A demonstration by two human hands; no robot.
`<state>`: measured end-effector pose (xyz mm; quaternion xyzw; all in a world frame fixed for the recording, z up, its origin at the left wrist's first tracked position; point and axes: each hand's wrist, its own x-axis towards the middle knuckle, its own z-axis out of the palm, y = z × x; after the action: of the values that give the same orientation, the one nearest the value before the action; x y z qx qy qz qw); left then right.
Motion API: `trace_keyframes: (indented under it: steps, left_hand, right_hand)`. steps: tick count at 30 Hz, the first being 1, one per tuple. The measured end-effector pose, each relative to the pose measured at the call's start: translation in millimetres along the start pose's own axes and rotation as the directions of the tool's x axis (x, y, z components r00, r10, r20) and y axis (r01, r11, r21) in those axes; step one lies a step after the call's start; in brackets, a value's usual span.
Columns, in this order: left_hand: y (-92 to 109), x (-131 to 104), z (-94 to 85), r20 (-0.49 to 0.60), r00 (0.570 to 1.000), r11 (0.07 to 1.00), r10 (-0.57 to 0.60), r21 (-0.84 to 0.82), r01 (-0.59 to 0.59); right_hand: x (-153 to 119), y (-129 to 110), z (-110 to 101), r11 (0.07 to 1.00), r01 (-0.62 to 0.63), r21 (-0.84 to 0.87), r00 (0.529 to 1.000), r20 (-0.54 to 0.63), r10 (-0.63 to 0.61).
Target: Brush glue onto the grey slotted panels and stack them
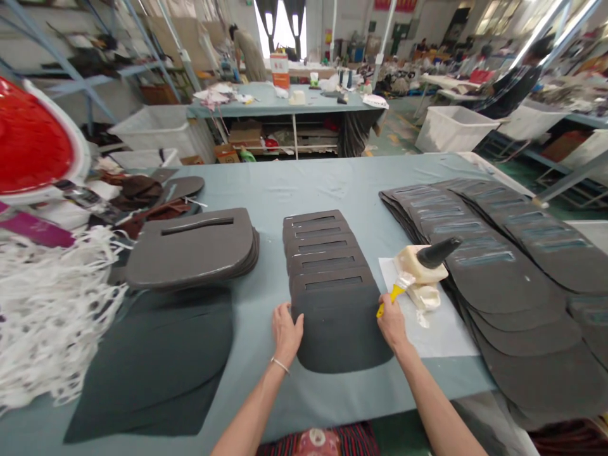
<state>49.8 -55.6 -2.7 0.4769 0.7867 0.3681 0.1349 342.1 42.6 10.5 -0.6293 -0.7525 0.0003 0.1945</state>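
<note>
Dark slotted panels (342, 323) lie overlapping in a row; right of them tilts a white-smeared, yellow-handled brush (397, 291).

Bright light fills a far window (282, 35) between dark curtains (296, 11) (narrowing downward). A blue-green-topped table (262, 96) stands nearer, with patchy green floor (396, 140) to its right and blue metal framework (78, 84) at left.

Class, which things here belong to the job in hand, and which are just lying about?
Seemingly part of the job:
overlapping slotted dark pieces, left hand at their edge
yellow-handled brush in the right hand
cream block and black cone, on a white sheet
similar slotted pieces, right

Probably just lying about:
white stringy material at left
red, white-rimmed object
background white bins
</note>
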Motion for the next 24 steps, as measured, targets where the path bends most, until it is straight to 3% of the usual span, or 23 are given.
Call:
trace_keyframes:
  steps: [5,9,12,14,16,18,21,24]
  left_hand:
    - [-2.9,9.9,4.7,0.022,1.000,1.000,0.014,-0.024,-0.014]
    - [-2.0,7.9,3.4,0.002,1.000,0.998,-0.001,-0.070,0.001]
    - [-0.2,9.1,-14.1,-0.049,0.999,0.994,-0.022,-0.111,0.016]
    - [0.5,15.3,-38.3,-0.112,0.994,0.991,-0.010,-0.131,-0.005]
    - [-0.5,26.7,-72.9,-0.207,0.978,0.993,0.024,-0.106,-0.047]
    - [-5.2,43.0,-114.3,-0.320,0.946,0.997,0.056,-0.028,-0.068]
    - [-22.1,73.5,-175.5,-0.473,0.876,0.993,0.096,0.111,-0.049]
    - [-48.0,104.7,-219.0,-0.532,0.834,0.973,0.146,0.230,-0.024]
  right_hand:
    - [9.3,-2.9,11.2,0.999,0.032,-0.029,0.999,0.017,-0.032]
    - [11.1,-7.2,2.4,0.989,0.106,-0.100,0.994,-0.027,-0.109]
    - [19.8,-25.9,-10.6,0.976,0.121,-0.179,0.981,-0.127,-0.145]
    - [34.0,-52.6,-21.7,0.975,0.151,-0.165,0.967,-0.180,-0.181]
    - [53.4,-94.5,-36.5,0.965,0.254,-0.067,0.941,-0.214,-0.263]
    - [73.9,-152.4,-54.9,0.932,0.353,0.087,0.914,-0.247,-0.323]
    - [97.8,-262.6,-81.3,0.843,0.413,0.344,0.906,-0.249,-0.341]
    - [107.0,-384.4,-91.1,0.667,0.373,0.645,0.918,-0.151,-0.368]
